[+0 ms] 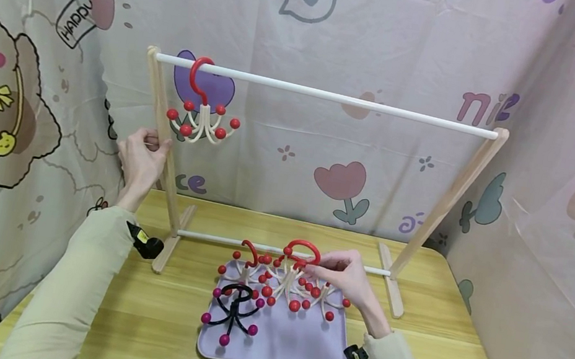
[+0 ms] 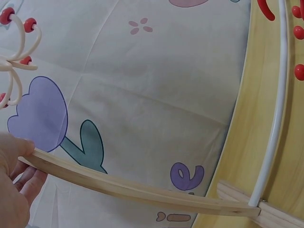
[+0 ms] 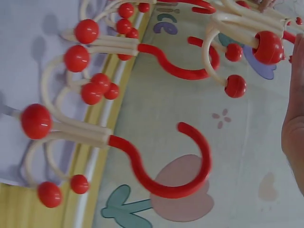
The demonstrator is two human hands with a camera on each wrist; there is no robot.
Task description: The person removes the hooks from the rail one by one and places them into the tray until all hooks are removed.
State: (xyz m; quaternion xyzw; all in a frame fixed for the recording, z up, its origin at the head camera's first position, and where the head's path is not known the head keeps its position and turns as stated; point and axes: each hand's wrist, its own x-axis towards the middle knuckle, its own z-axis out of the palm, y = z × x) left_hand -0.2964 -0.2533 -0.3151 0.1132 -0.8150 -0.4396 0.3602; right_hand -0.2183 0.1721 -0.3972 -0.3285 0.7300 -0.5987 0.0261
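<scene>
My left hand [image 1: 142,160] grips the left post [image 1: 171,189] of a wooden rack; in the left wrist view its thumb and fingers lie around the wood. My right hand [image 1: 345,276] pinches a white multi-arm hanger [image 1: 288,280] near the base of its red hook, over the back of a lilac tray [image 1: 294,353]. In the right wrist view that hanger [image 3: 237,28] is partly cut off, the fingertips hidden. Similar red-hooked hangers [image 3: 80,135] lie on the tray, beside a black hanger [image 1: 233,315] with magenta balls. Another red-and-white hanger [image 1: 203,122] hangs from the white top rail [image 1: 307,90].
The rack's right post [image 1: 447,205] and its foot [image 1: 390,280] stand right of the tray. A white lower bar [image 1: 210,237] runs behind the tray. A patterned curtain [image 1: 298,43] encloses the wooden table [image 1: 424,352] at the back and sides.
</scene>
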